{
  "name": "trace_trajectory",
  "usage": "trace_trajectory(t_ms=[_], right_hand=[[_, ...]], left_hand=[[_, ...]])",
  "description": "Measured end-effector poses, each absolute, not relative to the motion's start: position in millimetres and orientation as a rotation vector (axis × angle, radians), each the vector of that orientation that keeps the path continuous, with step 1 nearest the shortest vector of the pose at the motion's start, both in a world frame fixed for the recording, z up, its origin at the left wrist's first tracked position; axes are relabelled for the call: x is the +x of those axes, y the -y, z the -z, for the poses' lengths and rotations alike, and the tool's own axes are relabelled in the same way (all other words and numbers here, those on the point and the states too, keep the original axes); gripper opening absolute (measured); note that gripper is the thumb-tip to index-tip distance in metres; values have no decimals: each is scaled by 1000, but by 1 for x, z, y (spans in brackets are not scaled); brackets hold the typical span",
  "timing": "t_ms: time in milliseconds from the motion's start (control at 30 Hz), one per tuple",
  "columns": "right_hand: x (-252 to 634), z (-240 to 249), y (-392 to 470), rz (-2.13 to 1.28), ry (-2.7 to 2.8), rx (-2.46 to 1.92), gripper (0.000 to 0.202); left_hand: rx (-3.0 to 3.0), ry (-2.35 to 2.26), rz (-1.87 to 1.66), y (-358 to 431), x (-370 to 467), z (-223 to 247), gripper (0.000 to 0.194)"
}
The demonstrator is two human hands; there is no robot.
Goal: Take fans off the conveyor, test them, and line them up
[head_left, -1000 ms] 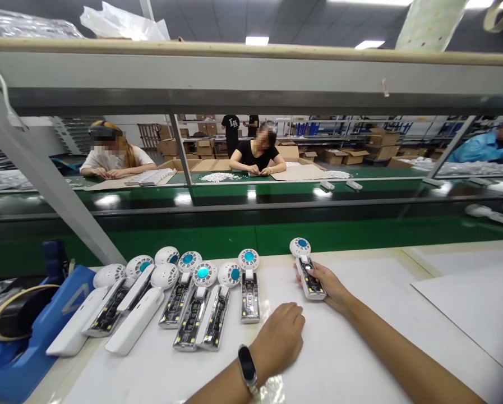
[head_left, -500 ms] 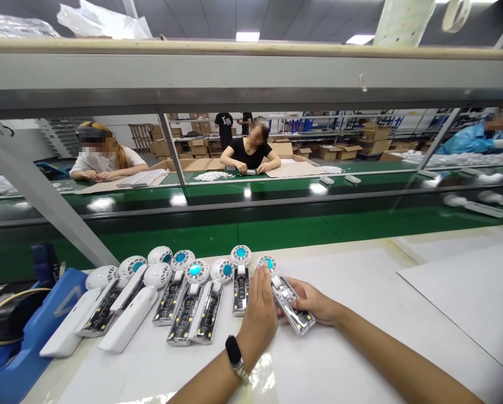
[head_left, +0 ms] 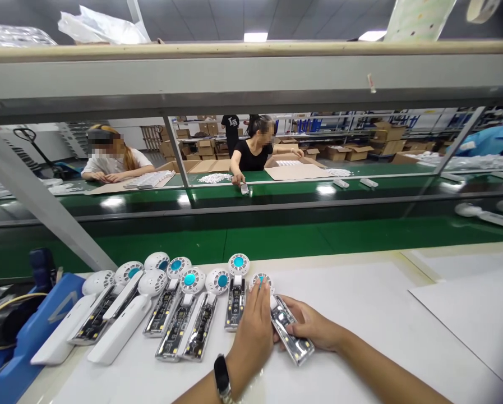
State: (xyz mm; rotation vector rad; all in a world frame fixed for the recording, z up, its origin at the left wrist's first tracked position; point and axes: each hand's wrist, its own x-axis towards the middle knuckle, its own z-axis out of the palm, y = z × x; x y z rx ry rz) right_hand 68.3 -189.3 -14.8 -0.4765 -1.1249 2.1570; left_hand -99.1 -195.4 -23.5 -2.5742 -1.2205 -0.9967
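Note:
A handheld fan with a round white head and a clear handle, its circuit board showing through, lies tilted in my right hand. The thumb of that hand rests on the handle, and the other fingers are mostly hidden behind it. My left hand lies against the fan's head and neck with its fingers straight and together; its thumb is hidden. Just left of it is another fan with a clear handle. Further left, several similar fans lie in a row, some with closed white handles.
A blue tape dispenser stands at the left table edge. White sheets cover the table. Beyond runs a green conveyor carrying white parts, with co-workers seated across it. A shelf beam and a slanted post cross in front.
My view has shifted slightly, and my hands with the fan sit a little lower in it. Across the conveyor, a co-worker has reached forward with a small white part.

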Motion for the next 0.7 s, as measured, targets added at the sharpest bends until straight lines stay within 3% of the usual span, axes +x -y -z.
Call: trace_trajectory(t_ms=[467,700], right_hand=[[59,4,185,-2042,1174,-430,76],[57,54,175,-1954,1113,-726,81]], left_hand=[[-2518,1257,1040,191,-106,35,67],[-2320,1047,917,179,-100,52,54]])
